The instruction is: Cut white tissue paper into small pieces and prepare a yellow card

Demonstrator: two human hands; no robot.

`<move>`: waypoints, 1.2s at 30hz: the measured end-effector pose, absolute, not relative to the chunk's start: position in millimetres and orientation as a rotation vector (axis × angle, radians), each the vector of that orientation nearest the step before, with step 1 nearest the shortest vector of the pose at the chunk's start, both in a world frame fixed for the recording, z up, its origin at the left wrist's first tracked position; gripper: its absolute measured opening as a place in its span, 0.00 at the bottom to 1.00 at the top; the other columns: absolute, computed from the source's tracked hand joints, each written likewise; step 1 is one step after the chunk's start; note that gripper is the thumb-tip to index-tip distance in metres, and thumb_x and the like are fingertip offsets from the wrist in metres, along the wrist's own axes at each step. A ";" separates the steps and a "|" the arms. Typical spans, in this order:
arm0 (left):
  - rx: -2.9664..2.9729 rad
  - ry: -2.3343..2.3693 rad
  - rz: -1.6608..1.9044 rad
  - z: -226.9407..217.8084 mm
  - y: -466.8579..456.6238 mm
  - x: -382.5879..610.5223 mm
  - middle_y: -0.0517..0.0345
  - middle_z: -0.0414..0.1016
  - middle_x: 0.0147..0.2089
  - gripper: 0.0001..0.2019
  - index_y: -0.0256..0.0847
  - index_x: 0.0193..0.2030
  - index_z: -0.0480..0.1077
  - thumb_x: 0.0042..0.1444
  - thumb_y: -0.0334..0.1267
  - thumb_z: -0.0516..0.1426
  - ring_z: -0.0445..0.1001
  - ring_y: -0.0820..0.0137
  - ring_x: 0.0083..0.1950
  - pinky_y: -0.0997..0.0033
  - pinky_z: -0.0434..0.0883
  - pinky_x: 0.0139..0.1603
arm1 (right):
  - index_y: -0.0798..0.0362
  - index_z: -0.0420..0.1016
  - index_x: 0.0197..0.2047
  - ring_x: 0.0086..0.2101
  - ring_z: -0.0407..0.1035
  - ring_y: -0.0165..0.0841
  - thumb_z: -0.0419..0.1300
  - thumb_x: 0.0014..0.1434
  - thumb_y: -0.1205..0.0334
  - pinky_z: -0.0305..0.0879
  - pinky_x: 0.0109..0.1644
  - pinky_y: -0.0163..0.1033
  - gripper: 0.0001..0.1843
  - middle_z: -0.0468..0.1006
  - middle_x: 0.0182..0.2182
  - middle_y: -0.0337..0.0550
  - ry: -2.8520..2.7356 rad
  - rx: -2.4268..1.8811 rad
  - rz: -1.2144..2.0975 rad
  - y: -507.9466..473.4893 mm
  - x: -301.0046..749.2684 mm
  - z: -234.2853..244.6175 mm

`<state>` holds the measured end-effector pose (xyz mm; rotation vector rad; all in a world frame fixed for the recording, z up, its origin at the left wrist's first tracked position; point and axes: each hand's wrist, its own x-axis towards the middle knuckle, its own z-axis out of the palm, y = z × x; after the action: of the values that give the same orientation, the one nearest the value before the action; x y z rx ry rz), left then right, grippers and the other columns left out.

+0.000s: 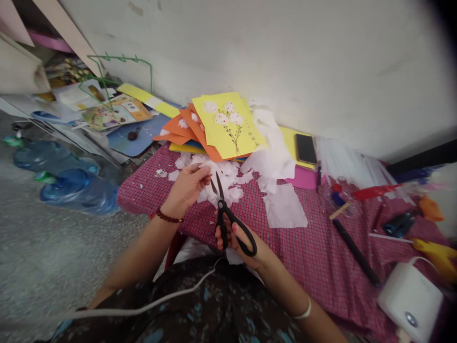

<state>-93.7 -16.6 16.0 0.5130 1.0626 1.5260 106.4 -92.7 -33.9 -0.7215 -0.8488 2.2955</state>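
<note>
Gripping black scissors (pixel 221 206) by the handles, the right hand (pixel 232 240) has its fingers curled through them, blades slightly parted. Just beyond, the left hand (pixel 187 186) keeps its fingers narrow, pinching white paper (pixel 211 166) beside the blade tips; its edges blur into the scraps (pixel 235 193) behind. Cutting seems the step in hand, and the next move probably calls for steadying the paper and bringing the blades together clear of the fingertips. A red checked cloth (pixel 200 221) covers the worktop. Farther back lie orange cards (pixel 174 128), a yellow flower picture (pixel 216 138) and a phone (pixel 306 148), against a pale wall (pixel 321 62). Water bottles (pixel 78 190) rest on the floor (pixel 71 257), left.
</note>
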 end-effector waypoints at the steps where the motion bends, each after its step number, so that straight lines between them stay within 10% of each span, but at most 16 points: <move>1: 0.532 1.068 1.505 14.4 -17.5 -91.7 0.64 0.74 0.26 0.15 0.36 0.32 0.74 0.38 0.33 0.71 0.71 0.81 0.24 0.82 0.69 0.27 | 0.51 0.72 0.51 0.30 0.72 0.29 0.68 0.54 0.39 0.68 0.34 0.33 0.30 0.78 0.33 0.41 -0.865 -0.731 2.282 -91.7 106.1 -35.0; 21: 0.828 1.261 1.516 -2.1 -21.5 -79.0 0.65 0.70 0.29 0.14 0.37 0.41 0.71 0.46 0.34 0.65 0.68 0.79 0.26 0.77 0.66 0.29 | 0.54 0.74 0.49 0.16 0.58 0.22 0.67 0.55 0.40 0.56 0.18 0.30 0.28 0.71 0.24 0.33 -0.859 -0.871 2.099 -80.6 90.9 -17.3; 26: 0.878 1.306 1.486 -5.4 -15.3 -85.7 0.65 0.68 0.27 0.14 0.38 0.42 0.70 0.47 0.36 0.64 0.67 0.77 0.25 0.75 0.67 0.30 | 0.50 0.74 0.51 0.27 0.69 0.30 0.67 0.50 0.33 0.65 0.30 0.34 0.34 0.76 0.30 0.39 -0.672 -0.742 2.324 -76.3 97.6 -20.6; 36: 1.766 1.884 1.403 1.6 -27.5 -105.2 0.46 0.71 0.58 0.11 0.40 0.43 0.75 0.52 0.34 0.61 0.67 0.54 0.63 0.52 0.58 0.67 | 0.47 0.74 0.52 0.29 0.68 0.33 0.66 0.49 0.32 0.64 0.35 0.39 0.34 0.74 0.32 0.40 -0.710 -0.674 2.394 -75.1 114.7 -9.8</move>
<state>-105.2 -27.5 1.6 1.7660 1.8839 1.4035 114.7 -75.1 -9.8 -0.6743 -0.7097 2.3939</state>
